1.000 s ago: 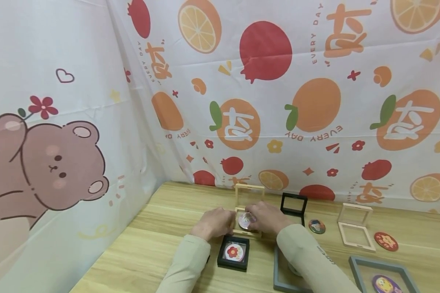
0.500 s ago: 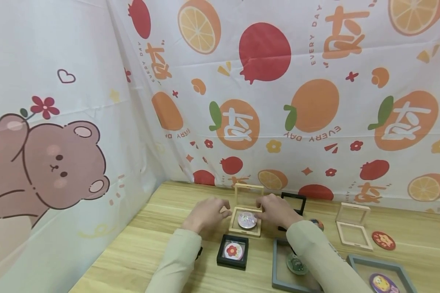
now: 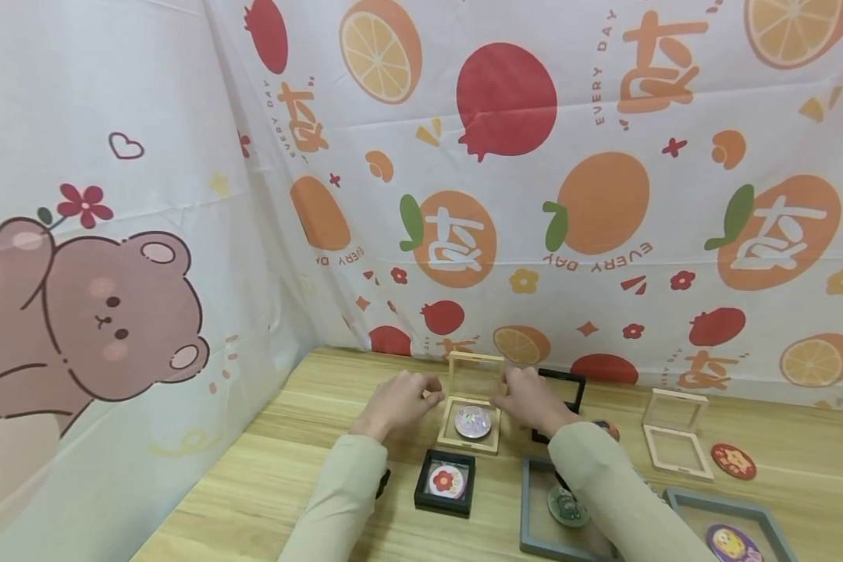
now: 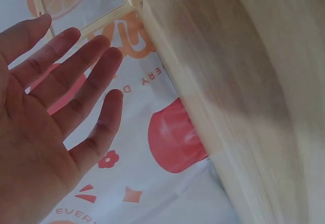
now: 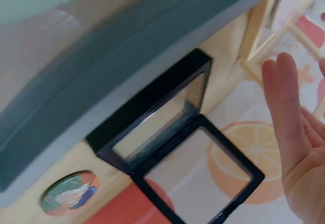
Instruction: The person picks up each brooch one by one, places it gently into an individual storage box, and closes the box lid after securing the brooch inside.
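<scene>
the badge [image 3: 473,422] lies in the wooden frame [image 3: 467,447] near the worktop [image 3: 309,421]'s back edge; seating looks done. my left hand [image 3: 396,403] is spread, empty; my right hand [image 3: 531,398] straight-fingered, contact unclear. next calls for lowering the lid [image 3: 476,357] evenly.

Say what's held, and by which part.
Nothing appears held: left hand is empty; right hand is beside a raised wooden lid, no grip visible.

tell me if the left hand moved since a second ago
Yes. In the head view, the left hand has moved slightly left and toward the patterned backdrop, away from the black frame with the flower badge.
</scene>
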The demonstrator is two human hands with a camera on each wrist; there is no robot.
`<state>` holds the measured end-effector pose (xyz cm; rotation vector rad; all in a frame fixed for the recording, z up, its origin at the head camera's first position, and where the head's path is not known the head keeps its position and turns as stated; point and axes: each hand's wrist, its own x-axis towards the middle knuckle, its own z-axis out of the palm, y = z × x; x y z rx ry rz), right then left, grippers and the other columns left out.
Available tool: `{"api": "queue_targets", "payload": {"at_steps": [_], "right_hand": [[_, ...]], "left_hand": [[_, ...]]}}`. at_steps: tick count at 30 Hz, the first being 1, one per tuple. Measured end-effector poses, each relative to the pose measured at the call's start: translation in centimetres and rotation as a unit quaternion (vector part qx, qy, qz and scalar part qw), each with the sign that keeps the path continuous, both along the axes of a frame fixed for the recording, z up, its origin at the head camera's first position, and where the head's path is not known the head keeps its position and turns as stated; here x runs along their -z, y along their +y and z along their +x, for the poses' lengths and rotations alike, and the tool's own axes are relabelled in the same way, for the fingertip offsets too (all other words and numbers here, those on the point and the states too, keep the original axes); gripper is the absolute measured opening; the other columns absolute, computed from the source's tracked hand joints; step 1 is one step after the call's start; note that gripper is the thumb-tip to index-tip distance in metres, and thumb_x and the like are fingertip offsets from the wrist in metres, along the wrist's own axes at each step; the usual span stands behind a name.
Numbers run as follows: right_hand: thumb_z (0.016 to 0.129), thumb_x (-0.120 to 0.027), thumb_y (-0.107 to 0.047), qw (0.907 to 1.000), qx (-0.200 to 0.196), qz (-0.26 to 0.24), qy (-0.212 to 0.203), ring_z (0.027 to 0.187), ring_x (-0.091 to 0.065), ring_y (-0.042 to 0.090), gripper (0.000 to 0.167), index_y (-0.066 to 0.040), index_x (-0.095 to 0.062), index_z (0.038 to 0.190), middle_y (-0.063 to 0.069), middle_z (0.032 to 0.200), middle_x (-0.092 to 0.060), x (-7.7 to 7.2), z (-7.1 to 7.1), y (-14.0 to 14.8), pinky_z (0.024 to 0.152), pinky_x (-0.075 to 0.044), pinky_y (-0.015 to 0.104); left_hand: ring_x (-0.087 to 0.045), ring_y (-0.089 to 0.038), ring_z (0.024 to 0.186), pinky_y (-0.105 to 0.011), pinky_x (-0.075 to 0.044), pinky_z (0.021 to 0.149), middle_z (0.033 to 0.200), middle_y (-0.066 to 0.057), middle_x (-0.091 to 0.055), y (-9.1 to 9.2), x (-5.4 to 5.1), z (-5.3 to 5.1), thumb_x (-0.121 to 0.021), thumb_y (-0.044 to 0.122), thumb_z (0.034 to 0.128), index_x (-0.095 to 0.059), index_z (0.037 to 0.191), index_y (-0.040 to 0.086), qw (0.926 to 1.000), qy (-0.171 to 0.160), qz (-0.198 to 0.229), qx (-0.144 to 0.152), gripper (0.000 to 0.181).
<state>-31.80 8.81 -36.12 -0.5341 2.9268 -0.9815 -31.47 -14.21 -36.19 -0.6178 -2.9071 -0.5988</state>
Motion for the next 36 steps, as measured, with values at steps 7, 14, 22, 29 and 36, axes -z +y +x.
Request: {"api": "queue_targets", "payload": {"at_steps": [7,14,22,29,36], "right_hand": [[0.095,-0.07,-0.011,0.9998,0.017,-0.002,0.007,0.044,-0.057,0.02,0.051,0.011,-0.048,0.136,0.015,0.075,-0.061,-0.5,0.1,-0.4,0.045,-0.046,0.029],[0.096,-0.07,-0.018,0.9989,0.038,0.025,-0.006,0.045,-0.037,0.012,0.063,0.015,-0.043,0.143,0.008,0.06,-0.051,-0.4,0.0,-0.3,0.049,-0.037,0.029],[0.096,-0.07,-0.018,0.9983,0.05,0.007,-0.027,0.082,-0.068,0.028,0.071,0.017,-0.034,0.147,0.026,0.112,-0.066,-0.7,0.4,-0.5,0.078,-0.055,0.046],[0.096,-0.071,-0.021,0.9981,0.051,-0.002,-0.036,0.086,-0.067,0.027,0.065,0.014,-0.042,0.142,0.022,0.109,-0.067,-0.5,0.5,-0.5,0.077,-0.054,0.046],[0.097,-0.07,-0.022,0.9983,0.054,-0.002,-0.025,0.117,-0.06,0.042,0.07,0.013,-0.037,0.148,0.029,0.136,-0.056,-0.6,0.3,-0.6,0.09,-0.052,0.054]], "left_hand": [[-0.068,-0.031,0.105,-0.052,-0.053,0.089,0.119,-0.013,-0.07,0.0,0.0,-0.3,-0.066,0.022,0.0994,-0.067,0.126,0.005,0.9993,-0.017,0.017,-0.028,0.031],[-0.065,-0.033,0.106,-0.056,-0.05,0.092,0.13,-0.02,-0.063,0.1,0.0,-0.7,-0.065,0.022,0.1002,-0.051,0.144,0.002,0.9967,-0.021,0.068,-0.039,0.05],[-0.063,-0.032,0.103,-0.057,-0.048,0.094,0.132,-0.021,-0.061,0.6,0.1,-0.9,-0.064,0.022,0.1006,-0.04,0.151,0.001,0.9942,-0.035,0.097,-0.029,0.059],[-0.062,-0.031,0.102,-0.056,-0.048,0.095,0.134,-0.021,-0.059,0.7,0.4,-0.8,-0.063,0.022,0.1009,-0.04,0.15,0.0,0.9939,-0.048,0.096,-0.026,0.059],[-0.061,-0.036,0.116,-0.056,-0.044,0.102,0.148,-0.021,-0.05,1.3,0.2,-1.0,-0.061,0.025,0.1019,-0.033,0.154,-0.001,0.9924,-0.061,0.106,-0.016,0.064]]}}
